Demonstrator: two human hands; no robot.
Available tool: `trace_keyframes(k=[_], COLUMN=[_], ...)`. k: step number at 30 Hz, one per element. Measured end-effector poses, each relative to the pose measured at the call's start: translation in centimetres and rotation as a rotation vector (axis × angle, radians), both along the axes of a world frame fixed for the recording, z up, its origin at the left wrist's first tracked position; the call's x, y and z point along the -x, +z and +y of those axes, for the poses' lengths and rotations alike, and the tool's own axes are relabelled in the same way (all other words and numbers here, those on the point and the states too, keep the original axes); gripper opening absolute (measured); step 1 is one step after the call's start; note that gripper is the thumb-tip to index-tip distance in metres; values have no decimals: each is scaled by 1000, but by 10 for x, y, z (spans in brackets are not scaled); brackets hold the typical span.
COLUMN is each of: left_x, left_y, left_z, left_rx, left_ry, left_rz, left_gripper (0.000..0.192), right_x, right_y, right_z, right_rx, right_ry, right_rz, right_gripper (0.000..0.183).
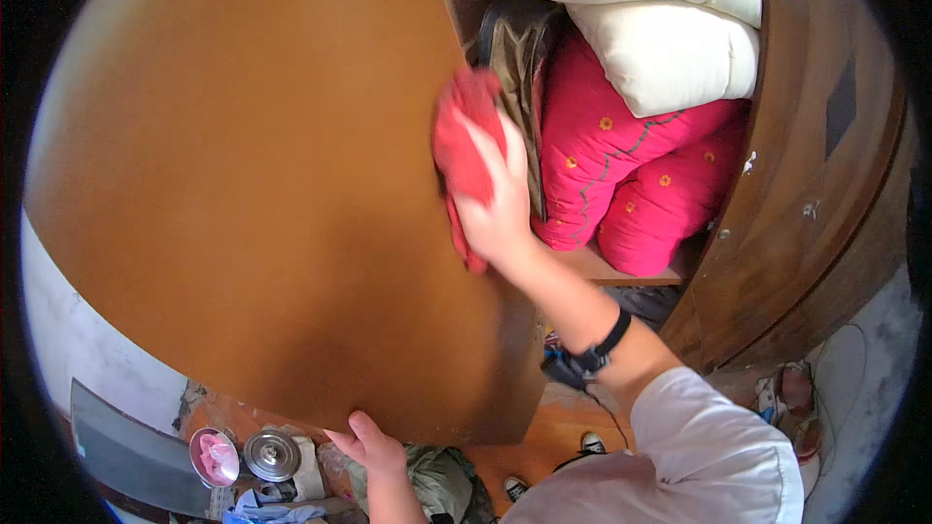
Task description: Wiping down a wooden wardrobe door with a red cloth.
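A large brown wooden wardrobe door [291, 131] stands open and fills the left and middle of the view. My right hand [499, 196] is pressing a bunched red cloth [470, 138] against the door near its hinge side. The cloth and fingers are slightly blurred. At the door's lower edge, my left hand [375, 444] grips the rim with the thumb showing; its other fingers are partly hidden. Behind the door's right edge, the wardrobe's shelf [633, 278] bears a pink flowered quilt [641, 167] and folded white bedding [662, 51].
Right of the bedding is another wooden wardrobe door [808, 138]. A dark bag [517, 36] stands beside the quilt. On the floor at lower left are a lidded metal pot [272, 454], a bowl with something pink [216, 458] and a grey-green plastic bag [440, 484]. Shoes [794, 407] lie at lower right.
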State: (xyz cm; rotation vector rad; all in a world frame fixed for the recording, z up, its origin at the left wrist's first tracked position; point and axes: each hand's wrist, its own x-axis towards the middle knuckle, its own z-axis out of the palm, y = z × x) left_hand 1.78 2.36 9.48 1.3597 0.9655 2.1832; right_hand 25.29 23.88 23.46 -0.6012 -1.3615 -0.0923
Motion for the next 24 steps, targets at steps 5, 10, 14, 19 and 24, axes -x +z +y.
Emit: trace_keyframes(k=[5,10,14,19,24], left_x=[-2,-11,-17,-7,-14], left_y=[-2,10,14,11,27], left_z=[-4,-6,-1,2,1], left_rx=[0,37,20,-3,3], left_ry=[-7,1,-28,-7,-81], left_rz=[-15,-49,-53,22,39], left_gripper=[63,66,67,67,69], right_x=[8,23,43,62,60], right_y=[-99,-84,-20,-58,-195], right_z=[-41,-60,-105,-114,-113], right_rx=[218,278,170,71,462], right_ry=[11,53,-28,33,-30], right_rz=[53,79,-110,-82,117], right_gripper=[70,67,70,66,62])
